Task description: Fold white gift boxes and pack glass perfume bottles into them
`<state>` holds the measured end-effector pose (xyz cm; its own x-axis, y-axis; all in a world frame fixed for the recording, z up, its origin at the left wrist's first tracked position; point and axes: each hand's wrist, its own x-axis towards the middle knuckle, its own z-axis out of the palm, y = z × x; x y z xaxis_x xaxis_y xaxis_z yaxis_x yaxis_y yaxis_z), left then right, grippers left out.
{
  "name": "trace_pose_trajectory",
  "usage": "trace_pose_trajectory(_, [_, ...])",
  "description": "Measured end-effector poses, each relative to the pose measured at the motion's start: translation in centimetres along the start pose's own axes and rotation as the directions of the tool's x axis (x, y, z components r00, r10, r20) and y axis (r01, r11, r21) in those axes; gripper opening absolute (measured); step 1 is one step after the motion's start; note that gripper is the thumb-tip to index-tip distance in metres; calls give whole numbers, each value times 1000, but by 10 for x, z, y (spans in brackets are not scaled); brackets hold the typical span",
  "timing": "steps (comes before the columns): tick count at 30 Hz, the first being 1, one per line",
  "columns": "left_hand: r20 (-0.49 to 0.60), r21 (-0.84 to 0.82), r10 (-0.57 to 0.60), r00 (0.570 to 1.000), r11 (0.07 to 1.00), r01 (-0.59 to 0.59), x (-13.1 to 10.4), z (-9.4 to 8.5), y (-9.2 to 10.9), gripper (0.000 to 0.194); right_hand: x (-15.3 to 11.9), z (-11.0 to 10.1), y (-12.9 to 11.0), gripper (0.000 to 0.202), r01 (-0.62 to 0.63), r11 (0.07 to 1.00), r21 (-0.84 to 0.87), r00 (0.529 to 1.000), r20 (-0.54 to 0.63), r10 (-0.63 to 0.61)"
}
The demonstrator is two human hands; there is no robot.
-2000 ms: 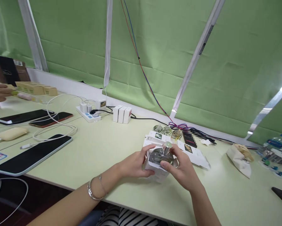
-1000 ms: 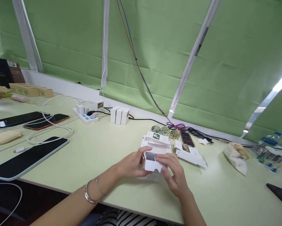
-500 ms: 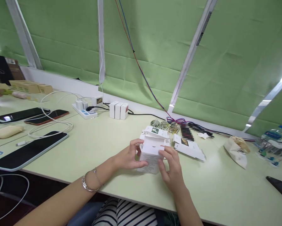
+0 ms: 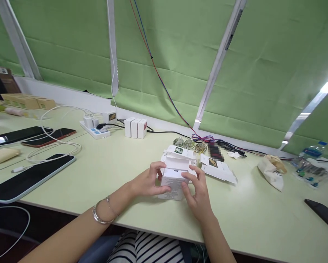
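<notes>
Behind and above both hands, I have green blinds (image 4: 78, 47) filling the back of my feed, and under the hands a pale table (image 4: 251, 215) running to either side. Well to the left of the left hand lies a phone with a pale edge (image 4: 32, 179), its screen dark. Closer to my centre, the left hand (image 4: 150, 182) has the white box (image 4: 173, 188) in its grasp, thumb on the printed front and fingers along the upper left edge. The right hand (image 4: 197, 190) is half curled, its fingertips at the box's upper right edge; I can't tell whether it is gripping or merely touching. The box stands between the two hands, its printed front towards me, the lettering too small for me to read. Off to the right of the right hand I see a cloth pouch (image 4: 270, 173); between it and the hands, a flattened carton (image 4: 218, 170). Just past the box lies an opened carton (image 4: 177, 151). Beyond the left hand, slightly left, three small white boxes (image 4: 135, 128) stand in a row. Smallest, past the opened carton, are three round clear pieces (image 4: 189, 144).
</notes>
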<state>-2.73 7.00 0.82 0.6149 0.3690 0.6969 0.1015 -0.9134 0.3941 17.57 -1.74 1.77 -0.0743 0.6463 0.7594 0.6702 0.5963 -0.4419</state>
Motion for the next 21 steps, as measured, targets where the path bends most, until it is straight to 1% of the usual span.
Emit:
trace_pose_trajectory(3, [-44, -4, 20, 999, 1000, -21, 2, 1, 1, 62, 0, 1, 0, 23, -7, 1000, 18, 1000, -11, 7])
trace_pose_trajectory(6, [-74, -17, 14, 997, 1000, -16, 3, 2, 2, 63, 1, 2, 0, 27, -13, 999, 34, 1000, -28, 14])
trace_pose_trajectory(10, [-60, -40, 7, 998, 999, -9, 3, 1, 3, 60, 2, 2, -1, 18, -17, 1000, 23, 1000, -21, 18])
trace_pose_trajectory(14, [-63, -40, 14, 998, 999, -17, 3, 1, 2, 58, 1, 1, -2, 16, -38, 999, 31, 999, -15, 39])
trace_pose_trajectory(18, [-47, -59, -64, 997, 996, 62, 3, 0, 3, 55, 1, 1, -1, 17, -41, 999, 31, 999, -20, 41])
trace_pose_trajectory(21, [-38, -56, -108, 993, 993, 105, 3, -1, 6, 50, -1, 4, 2, 32, -40, 996, 81, 998, -46, 44])
